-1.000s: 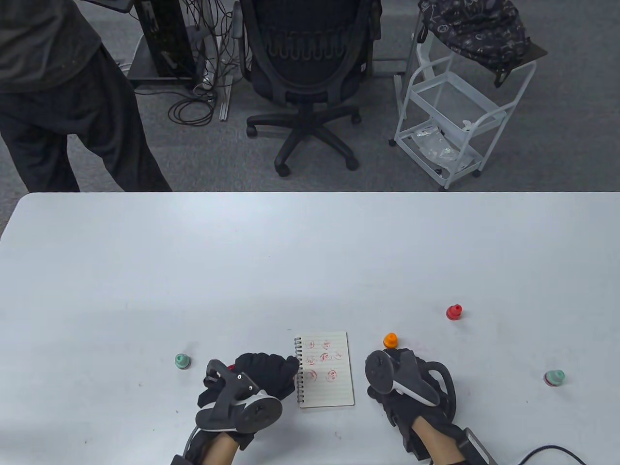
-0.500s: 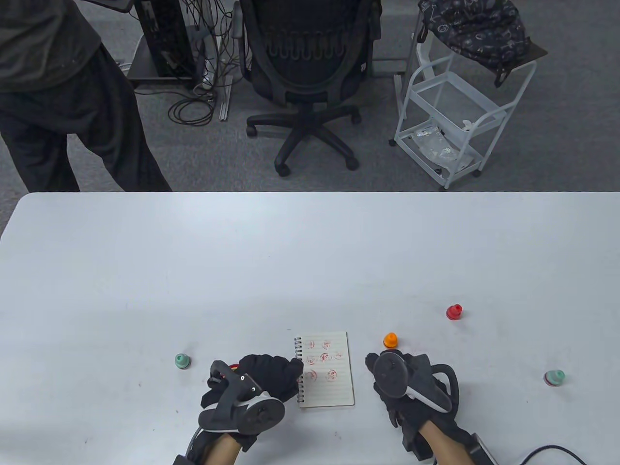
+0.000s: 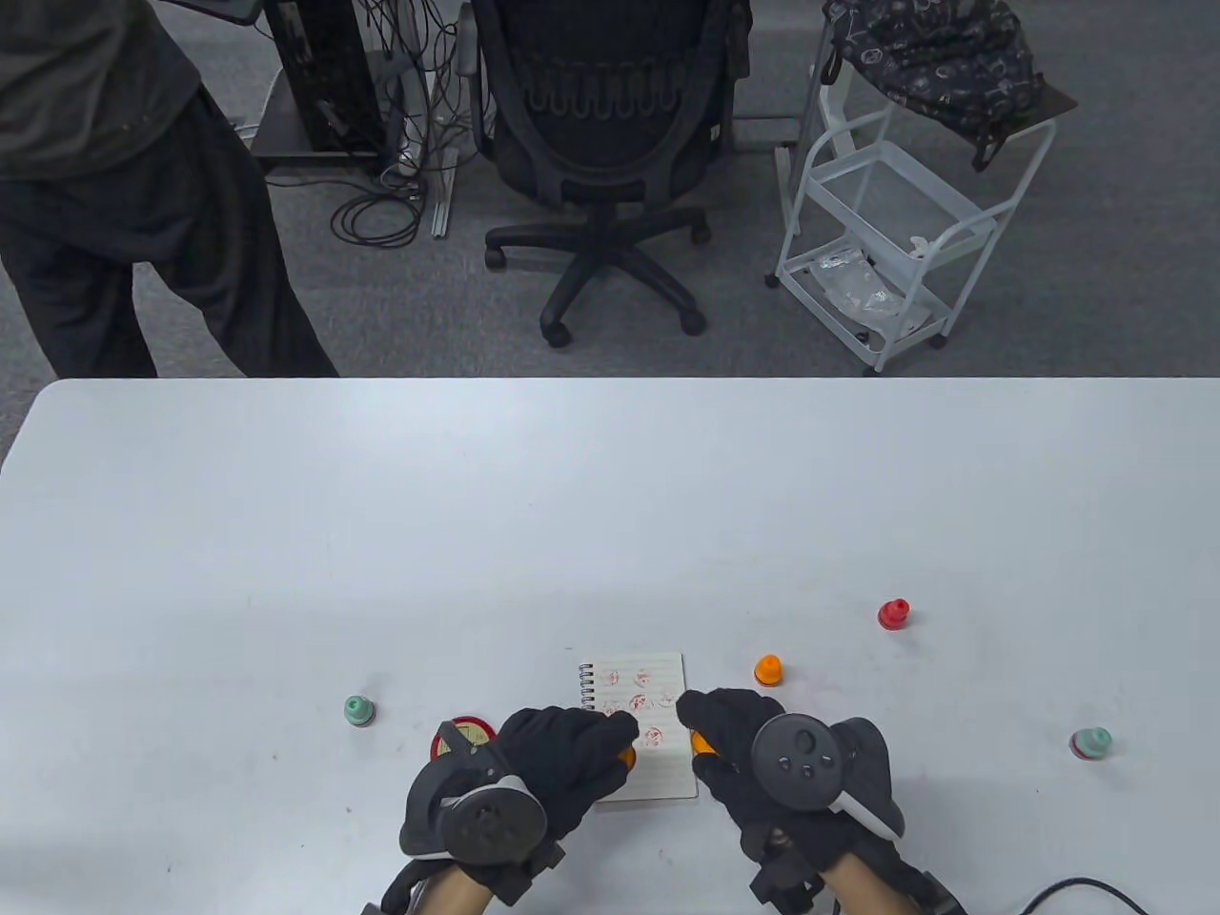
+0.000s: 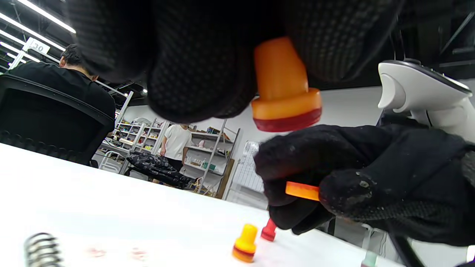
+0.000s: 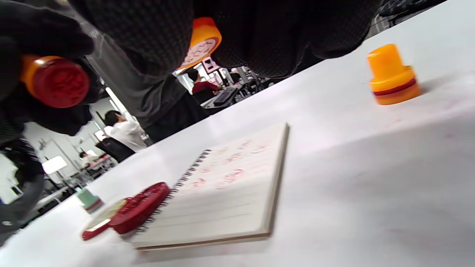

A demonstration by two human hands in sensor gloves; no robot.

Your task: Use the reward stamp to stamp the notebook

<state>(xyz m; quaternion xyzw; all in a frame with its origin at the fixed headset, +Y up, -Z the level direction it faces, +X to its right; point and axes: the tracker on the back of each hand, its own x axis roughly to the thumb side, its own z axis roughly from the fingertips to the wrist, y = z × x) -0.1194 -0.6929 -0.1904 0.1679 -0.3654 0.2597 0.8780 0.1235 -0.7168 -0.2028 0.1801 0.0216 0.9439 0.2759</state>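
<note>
Your left hand (image 3: 562,762) hangs over the near left corner of the notebook (image 3: 658,772), its fingers (image 4: 200,74) curled round the tapered handle of an orange stamp (image 4: 284,87). The stamp sits upright in that grip, its dark red face pointing down, clear of the page. In the right wrist view the face reads as a round, textured rubber disc.

Your right hand (image 3: 762,762) is just right of the notebook's near right corner, fingers (image 4: 345,193) curled and pinching a flat orange cap (image 4: 301,190), smooth plastic with a white printed label on its underside. The 2 hands are close together above the page.

The notebook lies flat on the white worktop (image 3: 610,496): spiral-bound along its left edge, lined paper, red round stamp marks on the far half. A round red ink pad lid (image 5: 141,207) lies just left of the spiral.

Another orange stamp (image 3: 768,670) stands just far right of the notebook, a red stamp (image 3: 894,615) further right, and 2 green stamps (image 3: 358,710) (image 3: 1089,742) stand well apart at left and right.
</note>
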